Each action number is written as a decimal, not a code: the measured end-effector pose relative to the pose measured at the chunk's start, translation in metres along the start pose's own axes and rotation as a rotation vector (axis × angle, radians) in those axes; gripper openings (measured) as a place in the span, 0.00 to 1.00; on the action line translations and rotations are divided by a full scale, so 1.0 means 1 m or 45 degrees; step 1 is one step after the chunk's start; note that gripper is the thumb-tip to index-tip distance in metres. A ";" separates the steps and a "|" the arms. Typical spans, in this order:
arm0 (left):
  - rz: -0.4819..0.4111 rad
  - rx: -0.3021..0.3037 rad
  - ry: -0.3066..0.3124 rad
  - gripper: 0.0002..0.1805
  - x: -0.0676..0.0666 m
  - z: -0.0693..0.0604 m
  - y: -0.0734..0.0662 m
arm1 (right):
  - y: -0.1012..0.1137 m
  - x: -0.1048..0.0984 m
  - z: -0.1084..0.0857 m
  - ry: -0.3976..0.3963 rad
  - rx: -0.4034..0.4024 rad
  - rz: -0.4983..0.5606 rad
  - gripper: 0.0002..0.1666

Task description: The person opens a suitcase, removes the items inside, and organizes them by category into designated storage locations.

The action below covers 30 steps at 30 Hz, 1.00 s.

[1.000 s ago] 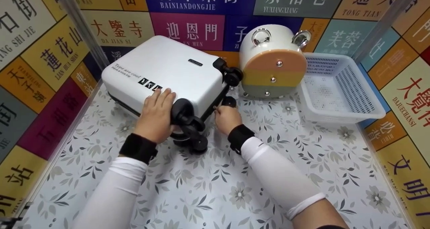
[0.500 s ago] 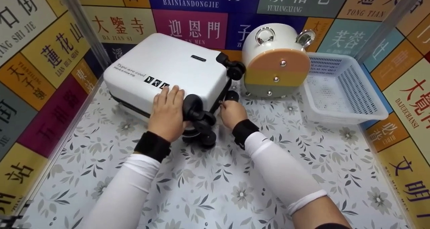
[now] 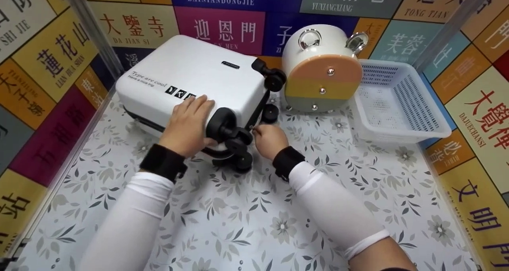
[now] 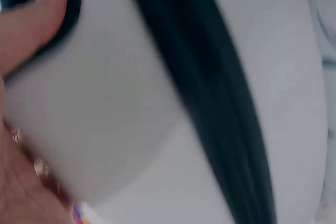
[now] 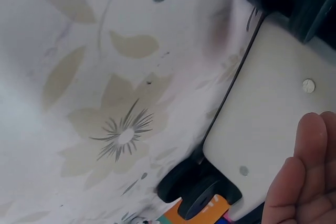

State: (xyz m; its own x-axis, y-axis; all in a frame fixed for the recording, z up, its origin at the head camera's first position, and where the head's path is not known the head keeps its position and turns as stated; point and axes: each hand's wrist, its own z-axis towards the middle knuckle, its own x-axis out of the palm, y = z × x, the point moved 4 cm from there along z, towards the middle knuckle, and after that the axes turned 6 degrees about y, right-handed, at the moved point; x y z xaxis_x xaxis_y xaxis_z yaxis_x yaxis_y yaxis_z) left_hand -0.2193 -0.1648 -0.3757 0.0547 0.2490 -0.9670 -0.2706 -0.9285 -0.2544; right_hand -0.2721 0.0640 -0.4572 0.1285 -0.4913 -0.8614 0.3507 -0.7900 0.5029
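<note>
A small white hard-shell suitcase (image 3: 187, 64) lies flat at the back left, its wheeled end angled to the near right. My left hand (image 3: 186, 126) rests on its near corner, fingers flat over the printed logo. Its thumb lies by the black wheel (image 3: 218, 124); the left wrist view shows the thumb (image 4: 39, 24) against dark plastic. My right hand (image 3: 271, 140), fingers curled, pinches a small metallic zipper pull (image 3: 252, 128) at the dark seam between the wheels. In the right wrist view, fingers (image 5: 310, 171) are beside the suitcase's white end; the pull is out of sight there.
Right of the suitcase stands a rounded white box (image 3: 323, 80) with a striped front and silver ring ears. A white plastic basket (image 3: 417, 134) sits beside it. Printed panels enclose the floral-covered table (image 3: 282, 227) on the back and sides.
My right hand has shifted slightly along the seam toward the near wheel, away from the far lower wheel. My left hand stays on the suitcase corner. The head view has shifted a little.
</note>
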 end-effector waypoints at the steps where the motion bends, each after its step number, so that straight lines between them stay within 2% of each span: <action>1: 0.004 0.010 0.004 0.63 -0.003 0.000 0.007 | 0.001 0.001 0.001 0.004 0.001 0.012 0.17; 4: 0.027 0.046 -0.027 0.66 -0.007 0.001 0.025 | 0.001 0.002 0.003 0.020 0.029 0.037 0.17; 7: 0.030 0.091 -0.105 0.66 -0.005 0.004 0.031 | -0.001 0.000 0.007 0.018 0.072 0.045 0.17; 10: 0.024 0.084 -0.151 0.65 0.000 0.006 0.028 | -0.004 -0.003 0.012 -0.003 0.096 0.041 0.16; 15: 0.030 -0.018 -0.168 0.64 0.008 0.005 0.021 | -0.006 -0.001 0.019 -0.010 0.063 0.020 0.15; 20: 0.054 -0.063 -0.233 0.65 0.012 0.005 0.011 | -0.008 -0.003 0.014 -0.025 0.013 -0.009 0.13; 24: 0.078 -0.103 -0.257 0.65 0.016 0.005 0.005 | -0.006 -0.002 0.007 -0.056 -0.055 -0.015 0.04; 27: 0.081 -0.133 -0.267 0.65 0.018 0.006 0.001 | -0.005 -0.001 0.003 -0.078 -0.090 -0.024 0.11; 30: 0.081 -0.159 -0.289 0.65 0.021 0.008 -0.003 | -0.005 0.000 -0.001 -0.086 -0.067 -0.017 0.17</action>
State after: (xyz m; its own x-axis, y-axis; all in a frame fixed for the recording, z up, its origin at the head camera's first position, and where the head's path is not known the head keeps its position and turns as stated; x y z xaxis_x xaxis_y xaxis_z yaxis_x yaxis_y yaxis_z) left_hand -0.2246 -0.1546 -0.3951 -0.1794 0.2315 -0.9561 -0.1451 -0.9675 -0.2070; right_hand -0.2732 0.0685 -0.4600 0.0610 -0.5057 -0.8606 0.4004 -0.7774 0.4852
